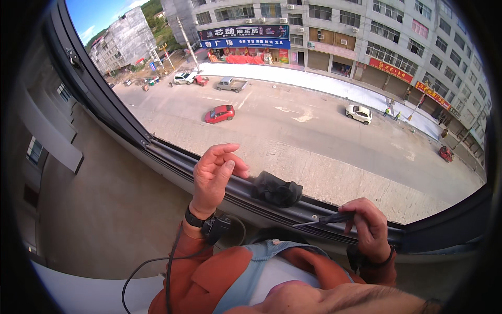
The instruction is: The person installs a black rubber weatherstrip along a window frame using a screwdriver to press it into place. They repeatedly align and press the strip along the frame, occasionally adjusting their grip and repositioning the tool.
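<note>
Dark metal window-frame track (314, 212): landmark. Crumpled black cloth (276, 189) resting on track, parked within reach. Left hand (214, 175) just beside cloth, grip spread, empty. Right hand (370, 226) further along track, grip pinching slim dark-handled tool (327, 220), tip laid into groove.

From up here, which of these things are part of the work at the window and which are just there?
In hand:
- right hand gripping a thin dark tool with its tip at the window track
- left hand raised above the track, holding nothing
- black cloth lying on the track

Just there:
- red car, white car and pickup on the street below
</note>
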Action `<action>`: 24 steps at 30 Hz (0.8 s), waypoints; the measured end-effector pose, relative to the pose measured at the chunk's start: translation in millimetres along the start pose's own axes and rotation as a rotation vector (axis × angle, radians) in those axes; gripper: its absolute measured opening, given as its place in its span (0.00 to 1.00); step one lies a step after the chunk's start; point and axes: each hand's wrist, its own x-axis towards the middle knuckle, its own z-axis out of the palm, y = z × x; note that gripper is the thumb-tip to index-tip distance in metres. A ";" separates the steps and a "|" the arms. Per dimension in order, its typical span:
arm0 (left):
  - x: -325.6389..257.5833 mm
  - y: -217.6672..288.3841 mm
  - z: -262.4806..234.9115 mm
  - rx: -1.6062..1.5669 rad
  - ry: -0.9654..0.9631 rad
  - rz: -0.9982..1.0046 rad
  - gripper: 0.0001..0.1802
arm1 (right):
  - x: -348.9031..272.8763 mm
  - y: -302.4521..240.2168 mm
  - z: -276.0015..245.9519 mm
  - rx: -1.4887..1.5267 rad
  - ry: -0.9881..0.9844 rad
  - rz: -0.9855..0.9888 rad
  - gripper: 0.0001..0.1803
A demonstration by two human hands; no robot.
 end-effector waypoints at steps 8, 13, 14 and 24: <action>50.9 44.6 -135.4 -0.261 0.316 0.425 0.18 | 10.4 -5.2 7.8 -0.003 0.097 0.118 0.19; 56.1 141.9 -200.7 -1.326 0.164 1.051 0.13 | 40.3 1.1 33.5 0.109 0.174 0.162 0.19; 60.7 143.9 -193.8 -1.367 0.050 1.072 0.13 | 47.9 3.5 38.2 0.107 0.142 0.130 0.18; 244.9 75.7 -64.6 -0.611 -0.847 0.535 0.21 | 56.7 35.0 31.1 0.403 0.315 0.127 0.17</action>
